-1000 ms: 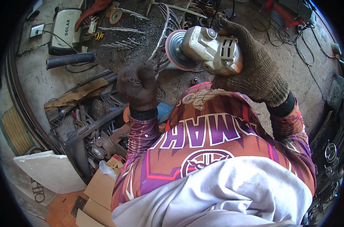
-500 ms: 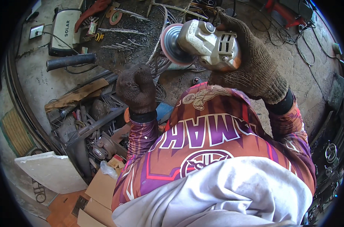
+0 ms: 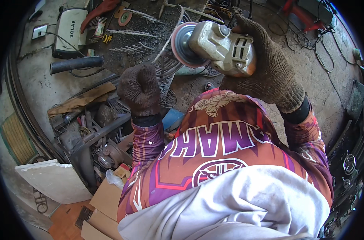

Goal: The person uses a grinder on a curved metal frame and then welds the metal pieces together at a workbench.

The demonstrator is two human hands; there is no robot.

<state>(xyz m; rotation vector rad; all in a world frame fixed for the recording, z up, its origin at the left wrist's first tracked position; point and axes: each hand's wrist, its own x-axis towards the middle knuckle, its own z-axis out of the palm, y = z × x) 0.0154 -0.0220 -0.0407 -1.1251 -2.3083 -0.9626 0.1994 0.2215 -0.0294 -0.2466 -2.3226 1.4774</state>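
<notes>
My right hand [image 3: 276, 76], in a brown knitted glove, is wrapped round an angle grinder [image 3: 220, 48] with a worn pale metal housing. Its round disc [image 3: 186, 45] has a reddish rim and points left, beside a thin metal rod [image 3: 168, 43]. The rod slants down to my left hand [image 3: 140, 90]. That hand, in a matching dark glove, is closed in a fist at the rod's lower end; the glove hides the grip itself. Whether the disc touches the rod, I cannot tell.
Several short rods [image 3: 132, 33] and loose discs [image 3: 124, 18] lie on the dark work surface at the upper left. A white box [image 3: 70, 30] and a dark tube [image 3: 76, 65] are further left. Scrap metal [image 3: 110, 154] fills the lower left. Cables [image 3: 300, 40] coil at the upper right.
My left hand has shifted slightly left and up, and the lower end of the rod has moved left with it. The grinder stays almost in place, in my right hand.
</notes>
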